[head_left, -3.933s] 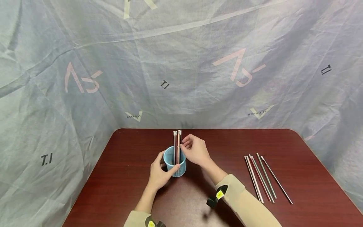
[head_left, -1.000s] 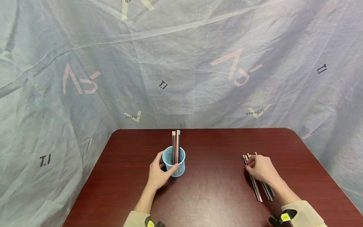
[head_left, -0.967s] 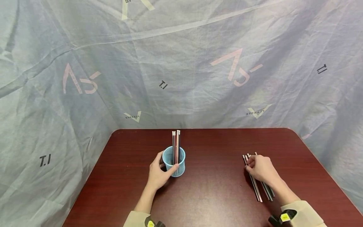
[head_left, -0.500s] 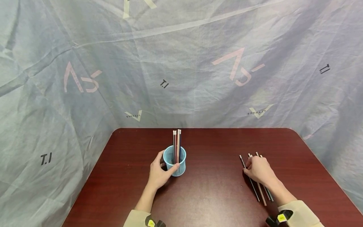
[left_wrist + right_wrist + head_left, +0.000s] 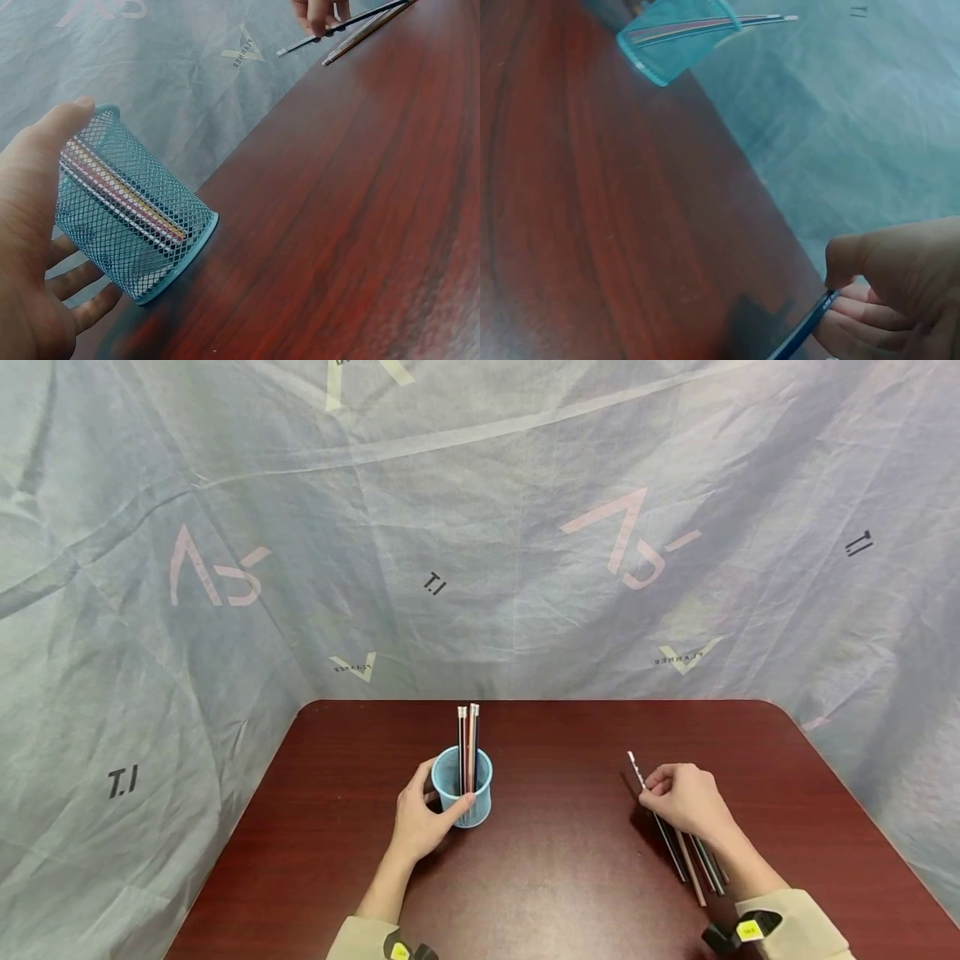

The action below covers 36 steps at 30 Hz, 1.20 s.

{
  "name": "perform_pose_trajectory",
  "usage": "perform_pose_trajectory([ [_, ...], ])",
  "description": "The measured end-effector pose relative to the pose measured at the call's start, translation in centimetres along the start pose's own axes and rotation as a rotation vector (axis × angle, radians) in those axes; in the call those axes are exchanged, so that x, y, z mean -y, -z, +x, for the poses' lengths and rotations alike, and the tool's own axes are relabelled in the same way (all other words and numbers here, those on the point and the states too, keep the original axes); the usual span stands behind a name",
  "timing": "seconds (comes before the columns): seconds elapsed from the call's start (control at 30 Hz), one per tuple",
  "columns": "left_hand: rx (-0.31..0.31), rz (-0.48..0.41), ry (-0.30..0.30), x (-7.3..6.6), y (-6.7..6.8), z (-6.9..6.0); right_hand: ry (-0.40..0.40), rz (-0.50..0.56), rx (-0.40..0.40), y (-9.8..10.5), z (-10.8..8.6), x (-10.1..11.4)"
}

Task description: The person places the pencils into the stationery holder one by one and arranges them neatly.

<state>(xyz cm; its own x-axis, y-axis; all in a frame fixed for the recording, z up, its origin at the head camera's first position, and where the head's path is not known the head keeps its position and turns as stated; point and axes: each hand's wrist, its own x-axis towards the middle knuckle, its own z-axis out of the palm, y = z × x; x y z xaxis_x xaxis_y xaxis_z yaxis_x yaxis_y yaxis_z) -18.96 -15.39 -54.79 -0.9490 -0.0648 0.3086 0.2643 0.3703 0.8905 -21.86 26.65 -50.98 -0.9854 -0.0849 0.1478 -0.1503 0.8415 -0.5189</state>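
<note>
A light blue mesh cup stands upright with several pencils in it. My left hand grips its side, thumb near the front and fingers round the far side; the left wrist view shows the mesh cup close against the palm. My right hand pinches a dark pencil between thumb and fingers, its pale-tipped end raised off the table. In the right wrist view this pencil runs down from the fingertips. Other pencils lie on the table beneath my right hand, partly hidden by it.
The dark red wooden table reaches back to a grey printed cloth, which hangs behind it and along both sides. The table's rear edge runs just in front of the cloth.
My right hand has gone from beside the cup to the pencils on the right, spread them somewhat, and taken one, whose end is now lifted. My left hand stays on the cup.
</note>
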Motion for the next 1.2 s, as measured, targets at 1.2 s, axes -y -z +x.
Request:
perform_pose_trajectory([
  [1.2,0.005,0.006,0.004,0.1,0.0,0.0,0.195,0.423,-0.445,2.1,2.8,6.1],
])
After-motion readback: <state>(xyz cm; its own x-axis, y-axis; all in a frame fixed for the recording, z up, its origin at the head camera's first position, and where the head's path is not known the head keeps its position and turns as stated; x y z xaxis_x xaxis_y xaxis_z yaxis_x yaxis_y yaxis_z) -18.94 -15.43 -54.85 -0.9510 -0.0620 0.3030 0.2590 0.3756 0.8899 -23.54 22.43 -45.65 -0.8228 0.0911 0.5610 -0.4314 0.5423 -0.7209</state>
